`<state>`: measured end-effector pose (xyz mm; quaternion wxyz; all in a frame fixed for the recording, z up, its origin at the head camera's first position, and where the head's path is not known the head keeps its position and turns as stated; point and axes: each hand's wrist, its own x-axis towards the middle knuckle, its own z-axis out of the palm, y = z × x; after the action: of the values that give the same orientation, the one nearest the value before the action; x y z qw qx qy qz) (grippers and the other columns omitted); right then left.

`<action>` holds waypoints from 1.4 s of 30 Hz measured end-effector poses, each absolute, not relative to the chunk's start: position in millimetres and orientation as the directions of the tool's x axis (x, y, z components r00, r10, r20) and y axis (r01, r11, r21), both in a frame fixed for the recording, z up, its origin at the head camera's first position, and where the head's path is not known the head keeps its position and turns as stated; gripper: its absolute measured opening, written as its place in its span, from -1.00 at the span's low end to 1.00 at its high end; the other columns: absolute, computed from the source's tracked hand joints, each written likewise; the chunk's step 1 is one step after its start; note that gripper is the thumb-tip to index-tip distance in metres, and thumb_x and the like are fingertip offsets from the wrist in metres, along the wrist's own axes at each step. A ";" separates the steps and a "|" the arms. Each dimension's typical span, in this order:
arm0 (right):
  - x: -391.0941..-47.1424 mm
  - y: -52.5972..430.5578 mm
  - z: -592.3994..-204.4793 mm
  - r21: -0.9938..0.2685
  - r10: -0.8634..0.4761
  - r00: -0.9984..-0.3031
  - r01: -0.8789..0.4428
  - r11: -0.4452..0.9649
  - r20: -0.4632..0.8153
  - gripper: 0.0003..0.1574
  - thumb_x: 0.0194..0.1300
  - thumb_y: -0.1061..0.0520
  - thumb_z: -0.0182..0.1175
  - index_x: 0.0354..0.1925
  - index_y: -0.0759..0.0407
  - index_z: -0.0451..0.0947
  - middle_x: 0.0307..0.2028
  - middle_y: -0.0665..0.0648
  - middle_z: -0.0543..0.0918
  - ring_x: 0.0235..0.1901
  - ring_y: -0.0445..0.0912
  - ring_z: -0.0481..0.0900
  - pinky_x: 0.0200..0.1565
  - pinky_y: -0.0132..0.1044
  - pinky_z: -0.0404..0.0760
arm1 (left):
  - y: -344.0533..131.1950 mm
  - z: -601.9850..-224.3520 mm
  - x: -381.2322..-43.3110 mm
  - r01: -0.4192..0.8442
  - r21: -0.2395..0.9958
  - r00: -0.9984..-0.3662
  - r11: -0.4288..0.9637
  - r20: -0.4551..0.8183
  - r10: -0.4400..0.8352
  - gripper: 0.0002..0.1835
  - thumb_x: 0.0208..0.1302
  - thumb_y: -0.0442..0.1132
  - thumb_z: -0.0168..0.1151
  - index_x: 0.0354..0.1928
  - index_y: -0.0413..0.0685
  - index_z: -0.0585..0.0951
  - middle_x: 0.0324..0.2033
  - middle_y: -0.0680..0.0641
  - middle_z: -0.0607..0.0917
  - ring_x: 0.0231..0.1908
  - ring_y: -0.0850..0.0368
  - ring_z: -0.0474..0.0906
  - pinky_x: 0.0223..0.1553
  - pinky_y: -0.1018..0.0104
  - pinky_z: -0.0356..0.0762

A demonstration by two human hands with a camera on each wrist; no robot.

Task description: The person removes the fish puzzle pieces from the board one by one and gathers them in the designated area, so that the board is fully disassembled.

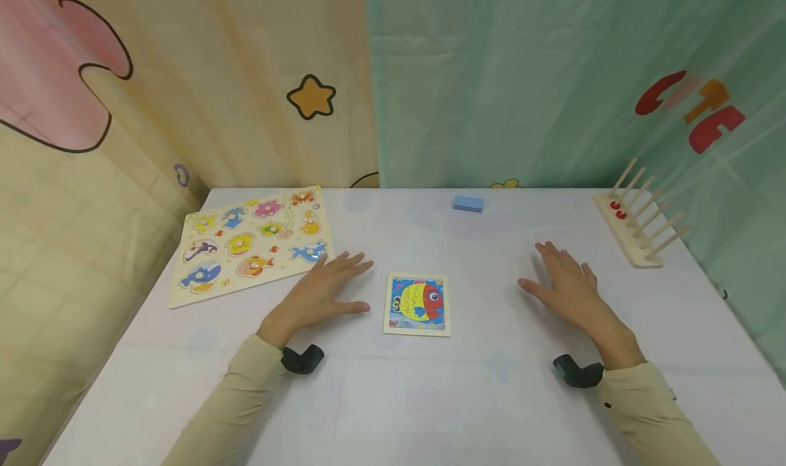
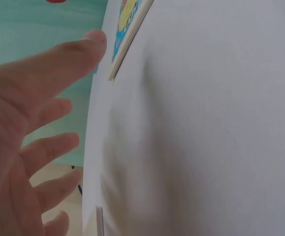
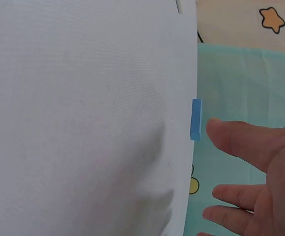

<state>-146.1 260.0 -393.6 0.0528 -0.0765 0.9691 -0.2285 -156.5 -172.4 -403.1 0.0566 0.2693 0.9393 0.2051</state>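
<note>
A small square fish puzzle (image 1: 417, 305) in a pale wooden frame lies flat at the middle of the white table. To its left, my left hand (image 1: 322, 290) hovers with fingers spread and holds nothing; its thumb points toward the puzzle, and the puzzle's edge (image 2: 127, 42) shows past the thumb in the left wrist view. Well to the right of the puzzle, my right hand (image 1: 566, 283) is also spread and holds nothing. A blue block (image 1: 468, 204) lies farther back, between the two hands; in the right wrist view the block (image 3: 196, 119) appears beyond the thumb.
A wooden board of sea-animal pieces (image 1: 248, 244) lies at the back left, close to the left fingertips. At the back right stands a wooden peg rack (image 1: 632, 237) with two red beads on its pegs. Printed curtains (image 1: 522, 77) hang behind the table (image 1: 393, 404).
</note>
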 end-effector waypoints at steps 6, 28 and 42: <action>-147.3 259.4 -395.6 -0.452 -0.186 -0.982 -0.158 0.878 -0.019 -0.06 0.34 -0.06 0.22 0.40 0.48 0.13 0.38 0.57 0.15 0.36 0.43 0.08 0.23 0.52 -0.15 | -161.7 -407.0 -154.8 0.496 0.526 -0.801 0.691 -0.030 0.597 -0.21 0.12 0.14 0.43 0.41 0.25 0.40 0.46 0.04 0.25 0.50 -0.07 -0.04 0.46 -0.15 -0.27; -170.3 200.0 -392.9 -0.552 -0.293 -0.955 -0.225 0.803 -0.038 -0.37 0.32 0.11 0.26 0.30 0.28 0.41 0.32 0.37 0.40 0.34 0.29 0.26 0.31 0.26 0.22 | -146.6 -416.9 -152.2 0.584 0.491 -0.729 0.646 -0.033 0.684 -0.34 0.03 0.08 0.51 0.24 0.26 0.59 0.46 -0.07 0.25 0.49 -0.20 -0.09 0.43 -0.24 -0.28; -179.4 118.2 -394.9 -0.634 -0.488 -0.867 -0.322 0.703 -0.101 -0.49 0.24 0.18 0.36 0.16 0.16 0.57 0.07 0.16 0.64 0.08 0.09 0.54 0.13 0.03 0.54 | -145.8 -415.3 -150.2 0.593 0.449 -0.720 0.668 -0.075 0.690 -0.43 0.12 0.15 0.42 0.22 0.35 0.60 0.48 -0.03 0.20 0.51 -0.15 -0.14 0.38 -0.36 -0.29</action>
<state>-179.4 118.2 -394.9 0.1319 -0.2217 0.9134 -0.3150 -150.2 -145.8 -415.3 0.1201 0.3542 0.9054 0.2011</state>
